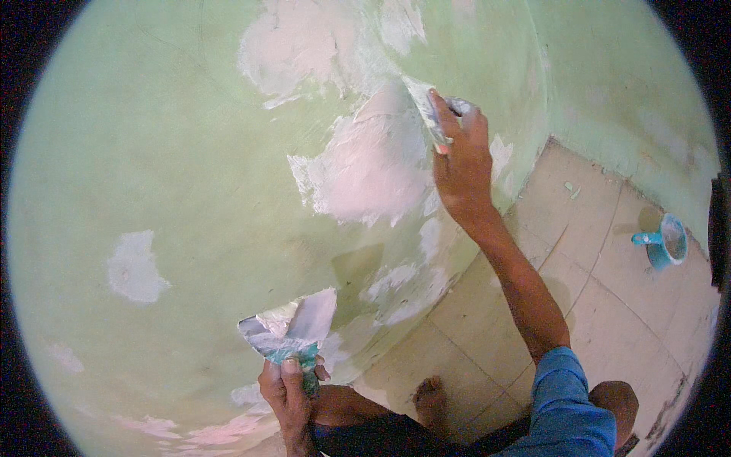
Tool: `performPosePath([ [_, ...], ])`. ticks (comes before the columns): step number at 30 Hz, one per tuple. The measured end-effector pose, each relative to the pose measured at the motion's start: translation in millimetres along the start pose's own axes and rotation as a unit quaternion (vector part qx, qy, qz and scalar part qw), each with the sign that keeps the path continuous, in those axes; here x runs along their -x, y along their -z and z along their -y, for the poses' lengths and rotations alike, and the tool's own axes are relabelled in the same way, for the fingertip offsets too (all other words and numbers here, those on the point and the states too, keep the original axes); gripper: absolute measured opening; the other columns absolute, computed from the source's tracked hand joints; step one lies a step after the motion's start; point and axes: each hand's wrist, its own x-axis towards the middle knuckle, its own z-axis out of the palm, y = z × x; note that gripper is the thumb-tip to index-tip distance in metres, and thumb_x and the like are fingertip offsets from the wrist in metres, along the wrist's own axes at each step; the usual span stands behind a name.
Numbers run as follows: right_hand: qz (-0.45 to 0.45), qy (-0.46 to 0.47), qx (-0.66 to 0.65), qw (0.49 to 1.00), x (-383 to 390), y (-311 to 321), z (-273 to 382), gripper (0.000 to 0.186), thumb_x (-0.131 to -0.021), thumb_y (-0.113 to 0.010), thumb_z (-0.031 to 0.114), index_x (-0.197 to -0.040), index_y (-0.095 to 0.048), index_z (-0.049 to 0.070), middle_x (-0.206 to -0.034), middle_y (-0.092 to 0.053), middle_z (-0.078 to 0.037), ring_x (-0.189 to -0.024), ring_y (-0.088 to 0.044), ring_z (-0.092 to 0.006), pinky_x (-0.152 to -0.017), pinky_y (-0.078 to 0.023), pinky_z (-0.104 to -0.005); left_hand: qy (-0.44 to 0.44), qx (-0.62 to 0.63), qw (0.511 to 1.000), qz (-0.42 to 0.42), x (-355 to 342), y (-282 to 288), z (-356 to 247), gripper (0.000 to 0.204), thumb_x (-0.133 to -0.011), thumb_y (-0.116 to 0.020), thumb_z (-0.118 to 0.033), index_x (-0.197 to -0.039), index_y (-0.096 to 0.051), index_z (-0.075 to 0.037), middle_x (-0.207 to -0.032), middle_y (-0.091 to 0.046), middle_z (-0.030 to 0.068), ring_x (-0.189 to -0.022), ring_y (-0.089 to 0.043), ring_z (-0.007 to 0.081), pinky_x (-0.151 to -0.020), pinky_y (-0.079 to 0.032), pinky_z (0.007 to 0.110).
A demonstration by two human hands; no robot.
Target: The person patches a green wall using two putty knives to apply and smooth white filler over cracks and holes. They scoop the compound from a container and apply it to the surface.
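My right hand (461, 167) grips a putty knife (420, 105), its blade at the upper edge of a large pinkish-white filler patch (365, 171) on the pale green wall (183, 145). My left hand (289, 388) is closed round the teal handle of a broad scraper (301, 320), held low near the wall with a lump of white filler (278, 318) on its blade. Other rough white patches show above and around the large one, and a smaller separate patch (135, 266) is at the left.
A tiled floor (579, 305) runs along the wall's foot toward the corner at the upper right. A teal plastic dipper (661, 244) with a handle stands on it at the right. My bare foot (428, 400) and bent legs are at the bottom.
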Motion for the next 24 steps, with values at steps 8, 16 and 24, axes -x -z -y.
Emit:
performPosePath([
  [8,0.048,-0.007,0.044,0.998,9.2,-28.3,29.8,0.073,-0.072,-0.06,-0.003,-0.139,-0.042,0.019,-0.111,-0.046,-0.021,-0.106,-0.045,-0.0385,-0.09,-0.043,-0.0439,0.009,-0.014,1.0,-0.004,1.6,1.6,-0.2,0.029,-0.094,-0.047,-0.029,-0.093,-0.05,0.0,-0.067,-0.056,0.0112,-0.05,-0.053,0.0188,-0.045,-0.043,0.03],
  [16,0.083,0.106,0.004,0.991,47.9,-2.9,25.7,0.069,-0.069,-0.059,-0.002,-0.134,-0.049,0.018,-0.117,-0.05,-0.018,-0.104,-0.049,-0.0369,-0.09,-0.045,-0.0413,0.004,0.003,1.0,-0.011,1.8,4.3,2.9,0.027,-0.094,-0.047,-0.027,-0.093,-0.05,0.0,-0.066,-0.056,0.0111,-0.049,-0.054,0.019,-0.045,-0.043,0.03],
  [24,0.015,-0.002,0.073,0.997,2.8,-27.1,10.8,0.07,-0.068,-0.065,0.004,-0.135,-0.047,0.014,-0.111,-0.05,-0.019,-0.102,-0.05,-0.0368,-0.09,-0.045,-0.0428,0.011,0.022,1.0,-0.013,1.6,-0.4,7.7,0.026,-0.093,-0.047,-0.025,-0.096,-0.051,0.0,-0.065,-0.057,0.0112,-0.049,-0.053,0.0186,-0.045,-0.044,0.03],
])
